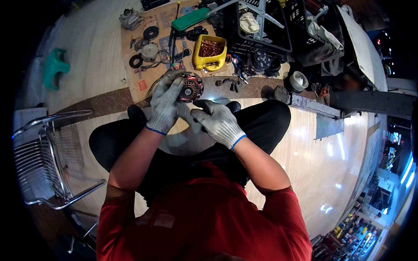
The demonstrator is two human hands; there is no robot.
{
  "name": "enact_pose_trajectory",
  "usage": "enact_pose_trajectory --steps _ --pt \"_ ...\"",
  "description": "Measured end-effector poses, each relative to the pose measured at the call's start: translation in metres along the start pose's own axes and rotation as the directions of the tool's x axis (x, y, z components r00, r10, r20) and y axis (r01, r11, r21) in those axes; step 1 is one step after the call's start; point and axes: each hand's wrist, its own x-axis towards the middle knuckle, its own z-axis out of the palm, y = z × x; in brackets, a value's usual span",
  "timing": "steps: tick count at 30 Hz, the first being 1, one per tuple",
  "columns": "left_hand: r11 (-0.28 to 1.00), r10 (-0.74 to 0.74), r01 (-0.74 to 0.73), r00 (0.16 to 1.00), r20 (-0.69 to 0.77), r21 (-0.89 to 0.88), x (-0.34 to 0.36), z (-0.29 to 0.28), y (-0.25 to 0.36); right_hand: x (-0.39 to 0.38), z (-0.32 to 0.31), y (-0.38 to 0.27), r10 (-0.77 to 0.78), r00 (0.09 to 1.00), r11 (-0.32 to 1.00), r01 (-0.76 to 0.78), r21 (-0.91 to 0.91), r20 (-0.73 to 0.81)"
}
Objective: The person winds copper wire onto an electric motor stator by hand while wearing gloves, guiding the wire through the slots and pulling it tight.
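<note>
My left hand (167, 93), in a grey-white knit glove with a blue cuff, grips a round motor part (190, 88) with copper windings and a ribbed disc at its middle. It is held above the floor in front of my crossed legs, its ribbed face turned up toward me. My right hand (217, 122), gloved the same way, is just below and to the right of the part, apart from it. Its fingers are loosely bent with a gap between the tips, and I see nothing between them. The palm side is hidden.
Beyond my hands, a cardboard sheet (138, 78) carries motor parts and black rings (151, 32). A cut-open yellow jug (216, 63) holds copper-coloured pieces. Black crates (278, 41) stand far right, near a white fan wheel (298, 81). Leftward are a green stool (55, 69) and a metal chair (56, 156).
</note>
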Motion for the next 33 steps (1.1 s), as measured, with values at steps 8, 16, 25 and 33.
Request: enact_pose_trajectory --steps 8,16,25,33 --pt "0.994 -0.106 0.106 0.994 0.013 0.014 -0.005 0.005 0.014 0.014 -0.029 0.021 0.021 0.931 0.994 -0.058 -0.090 -0.365" --pt "0.906 -0.215 0.208 0.976 0.021 -0.369 0.007 -0.007 0.016 0.003 -0.012 0.053 0.110 0.988 0.987 -0.121 -0.105 -0.105" --pt "0.905 -0.129 0.131 0.991 0.033 -0.405 0.012 -0.013 0.021 -0.030 -0.019 0.038 0.080 0.992 0.991 -0.069 -0.115 0.094" --pt "0.939 -0.121 0.125 0.992 0.033 -0.320 0.006 -0.003 0.022 -0.005 -0.030 -0.007 -0.072 0.968 0.978 0.020 -0.210 -0.241"
